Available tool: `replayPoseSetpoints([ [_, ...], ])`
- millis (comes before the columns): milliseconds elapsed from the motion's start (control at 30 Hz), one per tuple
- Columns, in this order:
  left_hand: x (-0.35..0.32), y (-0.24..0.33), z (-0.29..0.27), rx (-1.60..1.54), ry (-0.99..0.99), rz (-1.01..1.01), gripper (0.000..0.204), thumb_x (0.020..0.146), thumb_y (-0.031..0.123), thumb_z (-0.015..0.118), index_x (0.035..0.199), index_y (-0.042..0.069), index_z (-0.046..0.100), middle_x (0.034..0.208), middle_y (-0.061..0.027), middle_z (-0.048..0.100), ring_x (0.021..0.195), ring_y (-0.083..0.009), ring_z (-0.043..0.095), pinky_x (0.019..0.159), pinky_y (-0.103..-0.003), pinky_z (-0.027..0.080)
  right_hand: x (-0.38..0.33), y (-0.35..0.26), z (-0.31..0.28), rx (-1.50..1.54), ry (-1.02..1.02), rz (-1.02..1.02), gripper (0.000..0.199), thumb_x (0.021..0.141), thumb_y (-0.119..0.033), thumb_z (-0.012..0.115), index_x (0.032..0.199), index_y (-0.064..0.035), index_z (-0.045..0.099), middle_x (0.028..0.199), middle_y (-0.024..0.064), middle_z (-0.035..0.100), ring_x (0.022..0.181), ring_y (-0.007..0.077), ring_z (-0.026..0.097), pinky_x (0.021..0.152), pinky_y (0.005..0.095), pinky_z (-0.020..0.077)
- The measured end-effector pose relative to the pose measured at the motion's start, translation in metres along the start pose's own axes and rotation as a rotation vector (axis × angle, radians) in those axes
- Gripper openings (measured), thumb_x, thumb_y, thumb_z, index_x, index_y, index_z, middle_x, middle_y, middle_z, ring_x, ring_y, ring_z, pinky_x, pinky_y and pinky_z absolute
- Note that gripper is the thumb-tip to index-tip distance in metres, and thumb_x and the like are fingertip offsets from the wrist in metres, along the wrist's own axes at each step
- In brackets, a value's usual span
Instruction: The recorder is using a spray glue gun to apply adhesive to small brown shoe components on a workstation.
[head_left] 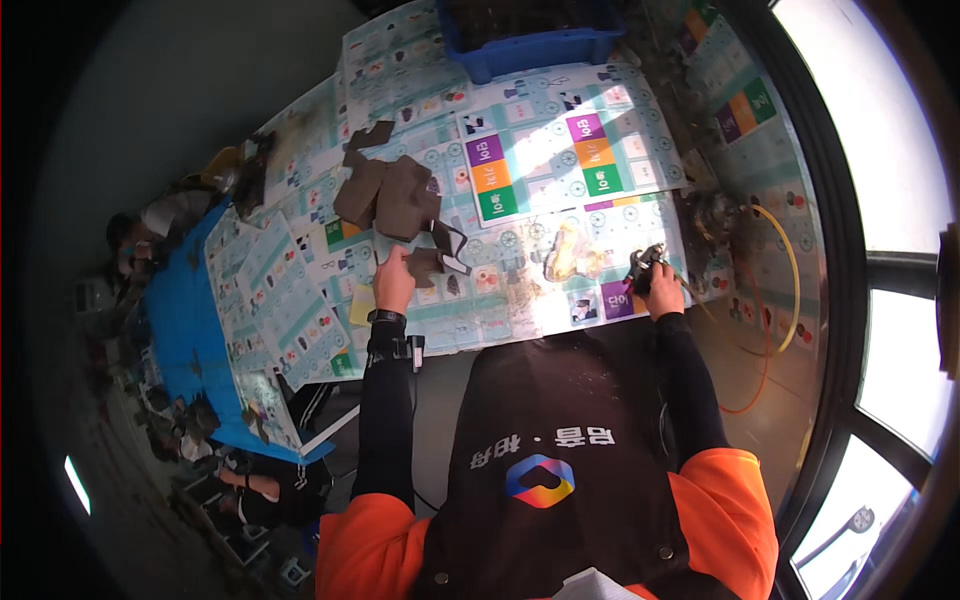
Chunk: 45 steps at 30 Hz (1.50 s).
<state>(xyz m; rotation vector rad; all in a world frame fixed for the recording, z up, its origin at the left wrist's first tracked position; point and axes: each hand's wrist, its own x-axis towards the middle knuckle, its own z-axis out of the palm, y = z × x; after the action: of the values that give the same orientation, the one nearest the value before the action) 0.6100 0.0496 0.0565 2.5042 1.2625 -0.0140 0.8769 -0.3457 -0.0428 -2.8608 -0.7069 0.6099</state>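
My left hand (395, 284) is closed at the near edge of a flat grey-brown piece (427, 264), thumb and fingers pinching it. Just beyond lies a pile of similar flat grey-brown pieces (392, 196), with smaller ones behind it. A black angular piece with a pale edge (451, 246) rests against the piece at my left hand. Over on the right, my right hand (663, 293) is wrapped round a small black tool (646, 268) with a lumpy outline; its exact kind is too small to tell. Between the hands, a yellowish crusted patch (566, 252) marks the table sheet.
Printed sheets cover the worktable (500, 318). A blue crate (490, 62) stands at its far edge. To the right hang a yellow hose (797, 270) and a thin orange cord (768, 345). Other people sit at a blue-covered table (190, 320) on the left.
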Motion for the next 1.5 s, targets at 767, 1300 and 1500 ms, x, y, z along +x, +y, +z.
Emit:
replayPoseSetpoints([
  [767,-0.05,0.183,0.076,-0.896,-0.53,0.049,0.024,0.084,0.016,0.062,0.098,-0.002,0.055,0.077,-0.0065,0.063,0.065,-0.0088,0.058,0.053,-0.023,0.047,-0.04,0.049,-0.061,1.242,-0.25,0.231,0.031,0.066,-0.004,0.055,0.097,-0.0034,0.057,0.073,0.0039,0.059,0.056,0.0116,0.05,0.045,0.0255,0.0422],
  [1300,-0.022,0.144,0.183,-0.453,-0.286,0.168,0.026,0.08,0.023,0.066,0.093,0.001,0.061,0.078,-0.0146,0.065,0.073,-0.0306,0.062,0.066,-0.037,0.048,-0.02,-0.034,-0.048,1.095,-0.266,0.075,0.029,0.069,-0.012,0.059,0.097,-0.0027,0.057,0.073,0.0093,0.063,0.07,0.0189,0.06,0.065,0.0287,0.0458],
  [1500,-0.021,0.141,0.187,-0.523,-0.262,0.113,0.026,0.079,0.024,0.067,0.092,0.002,0.061,0.078,-0.014,0.065,0.072,-0.0291,0.062,0.065,-0.036,0.048,-0.004,-0.055,-0.033,0.818,-0.197,0.078,0.031,0.069,-0.017,0.059,0.097,-0.0033,0.057,0.076,0.0206,0.06,0.075,0.0363,0.059,0.068,0.0377,0.0471],
])
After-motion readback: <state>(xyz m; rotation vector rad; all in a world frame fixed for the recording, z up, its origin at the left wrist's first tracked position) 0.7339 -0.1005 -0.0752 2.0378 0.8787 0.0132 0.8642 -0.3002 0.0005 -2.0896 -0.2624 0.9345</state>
